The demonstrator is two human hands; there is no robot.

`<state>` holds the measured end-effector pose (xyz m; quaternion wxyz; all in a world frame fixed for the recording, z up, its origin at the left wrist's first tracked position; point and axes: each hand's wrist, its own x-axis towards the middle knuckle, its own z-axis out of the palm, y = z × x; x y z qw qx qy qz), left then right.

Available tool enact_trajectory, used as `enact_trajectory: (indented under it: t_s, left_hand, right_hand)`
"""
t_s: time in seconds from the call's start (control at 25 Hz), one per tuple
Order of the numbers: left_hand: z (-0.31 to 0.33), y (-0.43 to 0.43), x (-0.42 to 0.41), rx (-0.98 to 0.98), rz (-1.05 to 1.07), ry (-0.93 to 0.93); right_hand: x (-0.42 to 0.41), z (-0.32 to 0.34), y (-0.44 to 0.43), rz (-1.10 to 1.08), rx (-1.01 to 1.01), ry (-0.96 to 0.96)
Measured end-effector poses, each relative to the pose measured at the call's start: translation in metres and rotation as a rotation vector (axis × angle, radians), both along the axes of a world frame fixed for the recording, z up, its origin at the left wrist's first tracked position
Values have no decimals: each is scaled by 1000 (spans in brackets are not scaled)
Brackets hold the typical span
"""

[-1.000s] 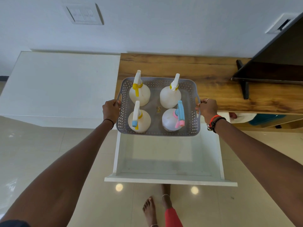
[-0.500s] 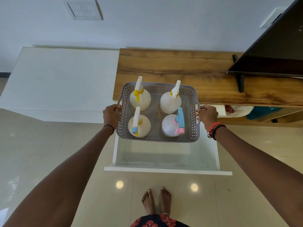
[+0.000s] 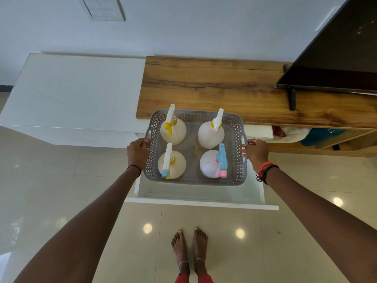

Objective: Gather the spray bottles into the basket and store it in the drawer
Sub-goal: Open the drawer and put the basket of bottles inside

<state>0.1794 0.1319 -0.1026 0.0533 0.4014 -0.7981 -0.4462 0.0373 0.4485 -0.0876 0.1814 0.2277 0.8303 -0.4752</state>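
- At the far left we see a white cabinet against the wall, with a switch plate on the wall above it.
- Our left hand is curled tight round the left handle of the grey basket, with a thin dark band on the wrist.
- The basket has perforated walls and hangs over the open white drawer; we cannot tell whether its base touches the drawer floor.
- The basket's far rim lies at the front edge of the wooden surface, and its near rim sits inside the drawer's front panel.
- In the basket's far left corner stands a pale bottle with a white nozzle and a yellow trigger.
- In the near left corner stands a second pale bottle, its white nozzle tipped with blue.
- Some small brownish specks lie on the basket floor between the four bottles.
- In the far right corner stands a third pale bottle with a white nozzle and yellow collar.
- In the near right corner stands the whitish bottle with a blue and pink sprayer.
- Our right hand closes its fingers on the right handle; red and black bands circle the wrist.
- A dark television stands on the right end of the wooden surface.
- Our bare feet stand on the glossy tiled floor in front of the drawer.
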Motion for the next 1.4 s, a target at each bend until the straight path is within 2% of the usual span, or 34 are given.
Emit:
enact_trajectory:
  t_s: [0.56, 1.4]
  left_hand:
    - [-31, 36, 55, 23, 21, -21]
    - [-88, 44, 45, 45, 12, -32]
  right_hand:
    - [48, -31, 32, -13, 27, -21]
    - [40, -86, 40, -14, 42, -31]
